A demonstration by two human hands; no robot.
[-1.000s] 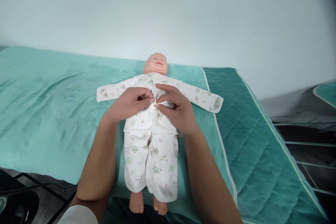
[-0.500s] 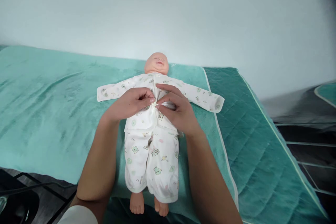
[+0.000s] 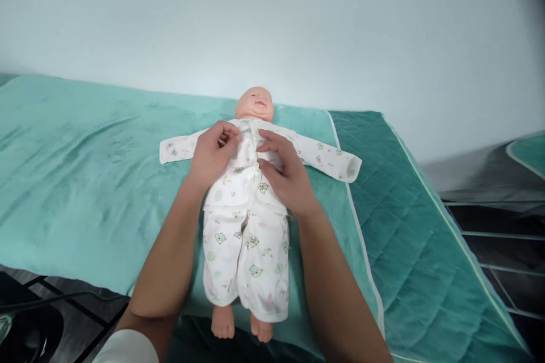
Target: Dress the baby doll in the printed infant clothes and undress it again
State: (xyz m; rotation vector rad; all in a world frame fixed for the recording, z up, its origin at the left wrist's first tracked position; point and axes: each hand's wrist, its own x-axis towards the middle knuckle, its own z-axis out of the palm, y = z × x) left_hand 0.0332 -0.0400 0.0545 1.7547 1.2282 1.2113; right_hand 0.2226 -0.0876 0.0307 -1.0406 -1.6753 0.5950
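Observation:
A baby doll [image 3: 255, 105] lies on its back, its feet toward me. It wears a white printed jacket [image 3: 230, 187] and matching trousers [image 3: 264, 272]. At the chest's left side, my left hand [image 3: 213, 153] has its fingers curled, thumb close to the index fingertip; anything between them is too small to make out. My right hand [image 3: 287, 170] rests over the other side of the chest, thumb and fingers apart. Between the hands, a small gathered tie [image 3: 255, 168] sits at the jacket's middle.
A light green plush blanket [image 3: 85, 181] lies under the doll. To the right, a darker quilted cover [image 3: 417, 238] shows. A pale wall [image 3: 272, 22] rises behind. Dark metal bars [image 3: 498, 235] stand at lower right, and a black object [image 3: 34, 329] at lower left.
Both hands have come off the tie at the jacket's middle. My left hand has moved up toward the upper chest, and my right hand has shifted slightly, its fingers spread.

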